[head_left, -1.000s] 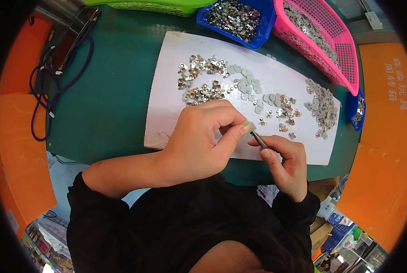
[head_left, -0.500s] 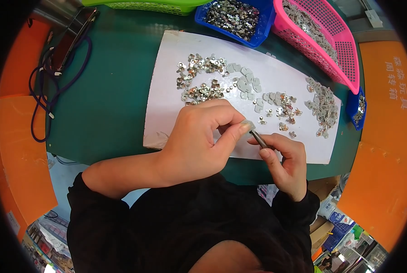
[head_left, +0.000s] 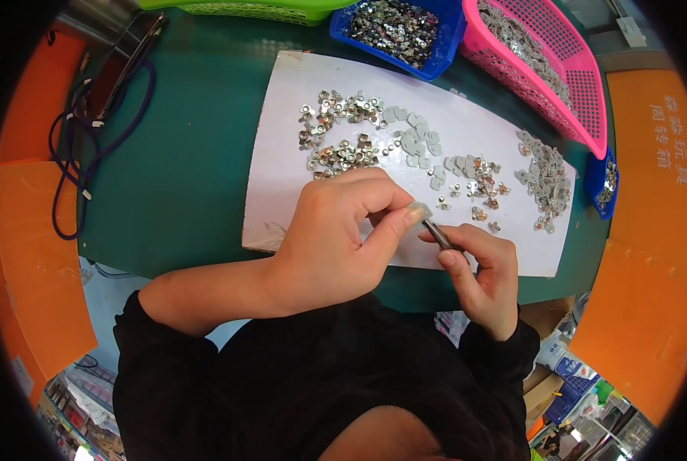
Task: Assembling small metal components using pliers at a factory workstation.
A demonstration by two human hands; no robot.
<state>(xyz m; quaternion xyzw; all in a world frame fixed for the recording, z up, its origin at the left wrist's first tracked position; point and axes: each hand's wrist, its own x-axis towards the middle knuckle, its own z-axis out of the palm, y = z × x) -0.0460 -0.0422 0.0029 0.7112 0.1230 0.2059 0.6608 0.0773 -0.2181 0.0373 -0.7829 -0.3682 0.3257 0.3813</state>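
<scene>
Between the thumb and index finger of my left hand (head_left: pixel 351 230) is a small pale grey plastic piece (head_left: pixel 418 210). My right hand (head_left: pixel 481 273) pinches a slim dark metal tool (head_left: pixel 438 234), perhaps tweezers, whose tip meets the grey piece; the far end is hidden in my palm. Both hands are above a white board (head_left: pixel 282 154). Beyond my left hand lie small shiny metal pieces (head_left: pixel 343 154), partly covered by it. Loose grey plastic pieces (head_left: pixel 415 140) sit near the board's middle, and more metal pieces (head_left: pixel 485 184) lie beyond my right hand.
A heap of grey pieces with metal parts (head_left: pixel 544 180) is at the board's right. Behind stand a blue bin (head_left: pixel 443 65), a pink basket (head_left: pixel 581 77) and a green basket (head_left: pixel 282 14). A small blue tray (head_left: pixel 607 184) is far right; a dark cable (head_left: pixel 140 100) lies left on the green table (head_left: pixel 182 154).
Almost nothing differs. Both hands keep their hold, and the metal tool stays at the grey piece with at most a tiny shift.
</scene>
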